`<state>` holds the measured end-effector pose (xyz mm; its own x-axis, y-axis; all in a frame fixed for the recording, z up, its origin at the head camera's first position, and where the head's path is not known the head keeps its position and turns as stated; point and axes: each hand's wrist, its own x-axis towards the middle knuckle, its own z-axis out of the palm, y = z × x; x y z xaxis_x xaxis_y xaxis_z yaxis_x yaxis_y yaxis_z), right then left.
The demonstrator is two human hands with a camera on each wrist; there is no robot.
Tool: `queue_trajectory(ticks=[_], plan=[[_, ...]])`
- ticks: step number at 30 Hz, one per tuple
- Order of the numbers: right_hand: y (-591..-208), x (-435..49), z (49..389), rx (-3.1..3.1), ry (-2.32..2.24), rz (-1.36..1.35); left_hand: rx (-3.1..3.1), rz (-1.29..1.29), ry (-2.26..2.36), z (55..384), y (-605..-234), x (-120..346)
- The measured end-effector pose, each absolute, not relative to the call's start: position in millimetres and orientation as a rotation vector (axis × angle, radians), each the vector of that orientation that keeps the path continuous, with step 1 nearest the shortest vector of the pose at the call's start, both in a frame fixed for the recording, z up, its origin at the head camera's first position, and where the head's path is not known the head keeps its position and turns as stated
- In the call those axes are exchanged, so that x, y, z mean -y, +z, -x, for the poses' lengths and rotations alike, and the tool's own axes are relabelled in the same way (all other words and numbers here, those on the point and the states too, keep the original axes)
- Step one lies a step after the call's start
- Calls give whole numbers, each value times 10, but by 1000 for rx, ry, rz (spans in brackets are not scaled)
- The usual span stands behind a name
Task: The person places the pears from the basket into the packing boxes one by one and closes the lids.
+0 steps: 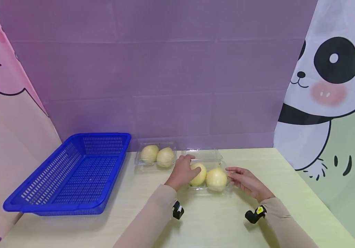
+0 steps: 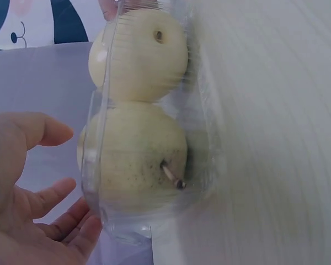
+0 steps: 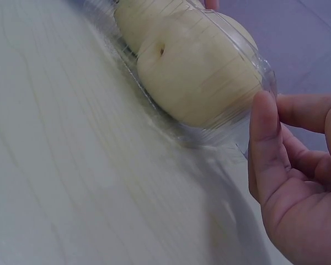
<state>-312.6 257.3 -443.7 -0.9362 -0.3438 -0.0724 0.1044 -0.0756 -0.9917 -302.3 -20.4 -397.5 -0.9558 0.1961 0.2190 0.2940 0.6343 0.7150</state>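
Observation:
A clear plastic clamshell box (image 1: 200, 188) stands on the table with its lid (image 1: 201, 154) raised at the back. Inside it two pale yellow pears, the left pear (image 1: 199, 175) and the right pear (image 1: 216, 179), lie side by side. At the box's left end is my left hand (image 1: 181, 171); its thumb and fingers are spread, and the left wrist view shows the fingertips close to the corner. Whether they touch is hard to tell. My right hand (image 1: 248, 182) pinches the rim at the right end between thumb and forefinger, plain in the right wrist view.
Behind and to the left stands another clear box (image 1: 137, 162) with two pears (image 1: 165, 157) in it. A blue plastic basket (image 1: 53, 207) sits at the left of the table (image 1: 220, 220). A purple backdrop (image 1: 171, 69) rises behind the boxes.

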Motion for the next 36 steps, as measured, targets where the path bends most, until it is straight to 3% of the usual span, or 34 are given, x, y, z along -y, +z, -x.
queue_trajectory(ticks=[24,36], plan=[[-4438,-2564,3139,-1911,-2076,241,2732,341,-1312,2962,-4013,544],[-4431,-2573,3137,-1895,-2081,241,2608,147,-1983,2904,-4146,563]])
